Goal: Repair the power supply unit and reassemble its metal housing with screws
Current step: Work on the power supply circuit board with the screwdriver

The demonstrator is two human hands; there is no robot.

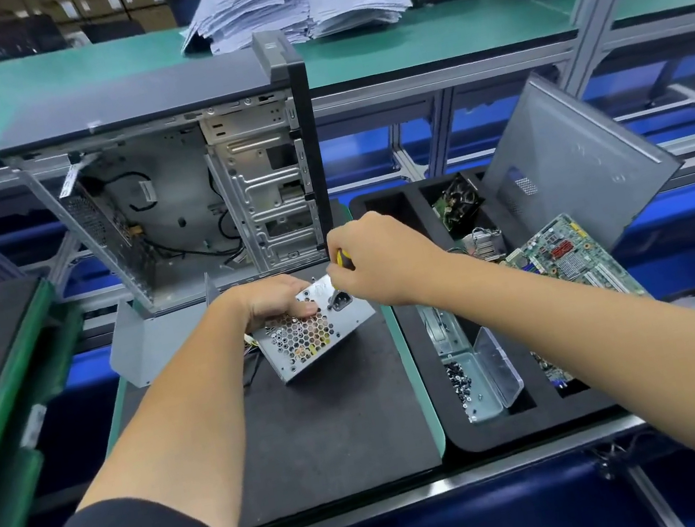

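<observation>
1. Power supply unit (pixel 319 335) lies tilted on the black mat (pixel 319 431) of the tabletop, vent grille facing up.
2. My left hand (pixel 271 302) grips its far left edge, fingers curled over.
3. My right hand (pixel 376 265) is closed around a yellow-black screwdriver (pixel 343 259), tip at the unit's top face.
4. Open PC case (pixel 194 197) stands behind.

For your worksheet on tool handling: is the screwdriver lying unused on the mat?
No, the right hand grips the screwdriver above the power supply unit.

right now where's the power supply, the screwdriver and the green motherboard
power supply (pixel 319 338): head view, on its honeycomb vent face
screwdriver (pixel 343 259): head view, on its yellow handle
green motherboard (pixel 567 257): head view, on the board's middle
</observation>
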